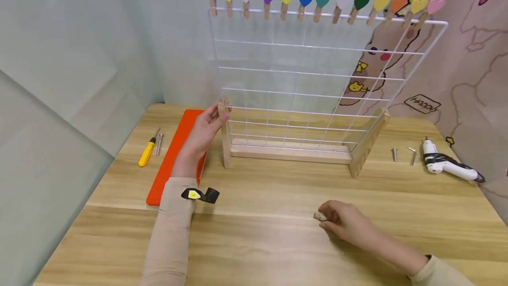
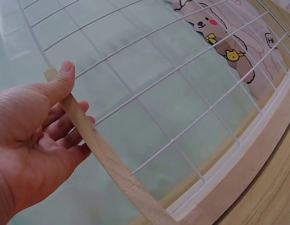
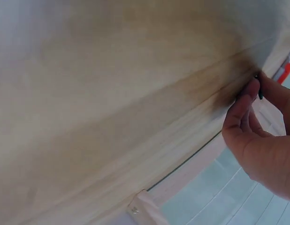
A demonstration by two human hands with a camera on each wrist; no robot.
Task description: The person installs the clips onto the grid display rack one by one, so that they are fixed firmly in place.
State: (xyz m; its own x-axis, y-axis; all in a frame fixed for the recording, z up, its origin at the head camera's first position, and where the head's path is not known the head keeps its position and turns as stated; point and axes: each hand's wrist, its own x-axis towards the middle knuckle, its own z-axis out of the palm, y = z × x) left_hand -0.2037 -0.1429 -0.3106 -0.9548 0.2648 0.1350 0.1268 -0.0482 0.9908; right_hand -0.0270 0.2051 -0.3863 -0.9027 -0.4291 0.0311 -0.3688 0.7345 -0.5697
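A white wire grid (image 1: 301, 74) stands upright in a wooden base. My left hand (image 1: 201, 133) holds the top of the base's left wooden post (image 1: 225, 144); in the left wrist view the thumb lies over the post (image 2: 105, 152) and the fingers are behind it. Low over the front of the table, my right hand (image 1: 347, 224) pinches a small wooden clip (image 1: 319, 216) between thumb and fingers. Mostly hidden by the fingers, it shows a dark part (image 3: 260, 90) in the right wrist view. Heart-topped clothespins (image 1: 267, 1) line the grid's top bar.
An orange flat case (image 1: 170, 167) lies under my left forearm. Left of it are a yellow screwdriver (image 1: 147, 152) and a metal bolt (image 1: 159, 144). At right lie another bolt (image 1: 394, 154), a hex key (image 1: 413, 156) and a white corded tool (image 1: 448, 164).
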